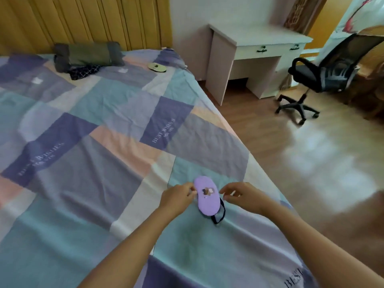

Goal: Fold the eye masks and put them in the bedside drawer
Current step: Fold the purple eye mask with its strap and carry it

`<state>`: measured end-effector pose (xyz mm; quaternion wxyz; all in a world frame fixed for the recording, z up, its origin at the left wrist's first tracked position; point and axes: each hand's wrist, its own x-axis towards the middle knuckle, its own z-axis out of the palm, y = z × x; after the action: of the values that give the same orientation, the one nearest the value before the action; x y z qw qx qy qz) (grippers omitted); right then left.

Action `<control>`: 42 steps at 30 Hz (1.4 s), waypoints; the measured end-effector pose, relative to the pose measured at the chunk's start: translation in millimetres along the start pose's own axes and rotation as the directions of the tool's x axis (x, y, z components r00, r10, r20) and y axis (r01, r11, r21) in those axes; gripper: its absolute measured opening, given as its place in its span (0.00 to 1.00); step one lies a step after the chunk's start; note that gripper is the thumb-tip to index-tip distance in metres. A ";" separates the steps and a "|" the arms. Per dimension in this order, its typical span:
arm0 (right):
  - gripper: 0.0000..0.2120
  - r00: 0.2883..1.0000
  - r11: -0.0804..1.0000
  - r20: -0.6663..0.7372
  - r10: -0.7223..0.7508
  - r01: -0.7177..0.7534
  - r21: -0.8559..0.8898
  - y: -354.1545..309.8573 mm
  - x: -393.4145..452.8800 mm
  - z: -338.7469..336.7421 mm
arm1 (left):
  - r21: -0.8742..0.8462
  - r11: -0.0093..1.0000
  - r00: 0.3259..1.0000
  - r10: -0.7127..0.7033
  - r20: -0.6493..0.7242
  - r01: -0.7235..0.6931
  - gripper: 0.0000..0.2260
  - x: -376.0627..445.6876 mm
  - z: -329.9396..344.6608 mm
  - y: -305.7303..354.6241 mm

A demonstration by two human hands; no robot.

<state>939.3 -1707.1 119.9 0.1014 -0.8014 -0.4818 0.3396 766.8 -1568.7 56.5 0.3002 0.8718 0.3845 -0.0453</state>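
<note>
On the bed point(104, 121), both hands pinch the purple eye mask point(206, 196), left hand point(178, 197), right hand point(241, 195); it looks unfolded, another mask point(157, 67) waits, nothing stowed.

1. Left hand point(178, 198) and forearm are bare; no sleeve shows up to the frame's lower edge.
2. Right hand point(242, 195) and forearm likewise bare and sleeveless.

soft cloth eye mask point(207, 197), glossy wood floor point(311, 146)
</note>
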 end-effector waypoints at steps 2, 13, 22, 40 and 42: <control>0.11 1.000 1.000 0.023 -0.015 0.015 0.008 23.4 26.5 5.2 | -0.081 0.991 0.994 -0.101 0.029 0.103 0.11 25.3 29.3 -1.9; 0.07 0.993 1.000 0.121 -0.012 0.011 0.010 107.4 90.1 25.0 | -0.536 0.700 0.873 -0.455 0.175 0.472 0.24 98.2 142.8 -5.3; 0.15 0.999 0.997 -0.044 0.027 -0.023 0.080 110.5 94.5 16.3 | -0.611 0.776 0.974 -0.226 -0.035 0.158 0.06 99.5 112.6 35.0; 0.21 0.860 0.869 -0.229 -0.455 0.485 0.095 -93.4 -6.1 -120.6 | -0.378 0.888 0.874 0.050 -0.484 -0.260 0.04 -68.6 -182.6 86.1; 0.13 0.826 0.837 -0.236 -0.512 0.541 0.080 -117.5 -21.8 -126.9 | -0.383 0.878 0.848 0.046 -0.528 -0.286 0.03 -92.3 -205.6 85.4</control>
<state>931.5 -1644.0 282.2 0.2979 -0.6582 -0.6455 0.2477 730.5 -1558.1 294.5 0.3843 0.7906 0.3702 0.3003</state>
